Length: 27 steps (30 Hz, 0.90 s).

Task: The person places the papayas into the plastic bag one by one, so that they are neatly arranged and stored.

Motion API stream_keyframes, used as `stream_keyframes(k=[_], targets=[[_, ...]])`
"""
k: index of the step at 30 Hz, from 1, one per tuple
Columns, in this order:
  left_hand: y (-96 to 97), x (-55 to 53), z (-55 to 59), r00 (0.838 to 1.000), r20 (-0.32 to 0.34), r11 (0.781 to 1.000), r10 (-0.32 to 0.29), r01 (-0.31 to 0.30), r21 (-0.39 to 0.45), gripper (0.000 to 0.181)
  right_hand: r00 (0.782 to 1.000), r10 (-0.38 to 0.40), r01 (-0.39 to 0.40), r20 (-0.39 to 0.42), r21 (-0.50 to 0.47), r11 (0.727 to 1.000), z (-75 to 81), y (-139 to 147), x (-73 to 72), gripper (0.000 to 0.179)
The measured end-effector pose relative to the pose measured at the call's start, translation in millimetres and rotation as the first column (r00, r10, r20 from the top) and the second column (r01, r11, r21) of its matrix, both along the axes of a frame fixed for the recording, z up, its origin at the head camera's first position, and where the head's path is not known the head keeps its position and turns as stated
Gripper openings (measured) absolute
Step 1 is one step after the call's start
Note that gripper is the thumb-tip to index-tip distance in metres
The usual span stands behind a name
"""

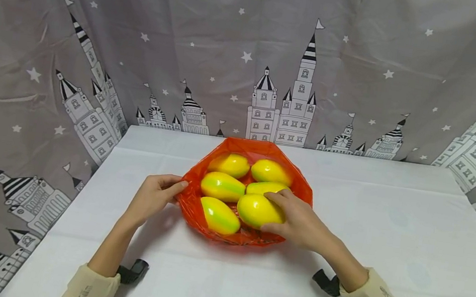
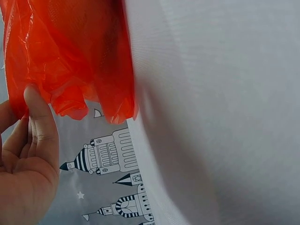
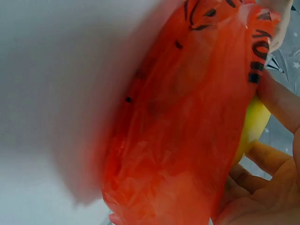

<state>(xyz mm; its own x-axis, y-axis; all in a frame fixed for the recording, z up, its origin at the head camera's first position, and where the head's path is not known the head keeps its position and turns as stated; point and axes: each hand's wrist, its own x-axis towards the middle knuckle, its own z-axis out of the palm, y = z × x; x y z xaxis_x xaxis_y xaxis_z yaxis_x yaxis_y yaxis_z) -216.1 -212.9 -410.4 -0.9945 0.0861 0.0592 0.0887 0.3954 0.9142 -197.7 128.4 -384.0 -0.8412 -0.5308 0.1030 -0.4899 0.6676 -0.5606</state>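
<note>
A red plastic bag (image 1: 261, 147) lies on the table with its mouth spread wide, and several yellow-green mangoes (image 1: 223, 187) sit inside it. With thumb and fingers my left hand (image 1: 153, 197) pinches the bag's left rim; the left wrist view shows the thin red plastic (image 2: 70, 56) caught between the fingertips. On the right side of the bag, my right hand (image 1: 300, 223) grips the front right mango (image 1: 258, 211) between thumb and fingers. In the right wrist view, part of that yellow mango (image 3: 255, 123) shows behind the bag's wall, which hides the rest.
The bag stands on a white-covered table (image 1: 391, 231). Behind and to the left hangs a grey curtain (image 1: 218, 29) printed with castles and stars. A black wrist mount (image 1: 134, 272) is on the left forearm and another black mount (image 1: 326, 283) is on the right.
</note>
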Motion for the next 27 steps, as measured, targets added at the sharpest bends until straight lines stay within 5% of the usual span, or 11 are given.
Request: stream_keyframes(k=[27], targets=[[0.5, 1.9, 2.3, 1.0, 0.002, 1.0, -0.011, 0.011, 0.017, 0.032, 0.999, -0.043, 0.044, -0.026, 0.059, 0.997, -18.9, -5.4, -0.9, 0.057]])
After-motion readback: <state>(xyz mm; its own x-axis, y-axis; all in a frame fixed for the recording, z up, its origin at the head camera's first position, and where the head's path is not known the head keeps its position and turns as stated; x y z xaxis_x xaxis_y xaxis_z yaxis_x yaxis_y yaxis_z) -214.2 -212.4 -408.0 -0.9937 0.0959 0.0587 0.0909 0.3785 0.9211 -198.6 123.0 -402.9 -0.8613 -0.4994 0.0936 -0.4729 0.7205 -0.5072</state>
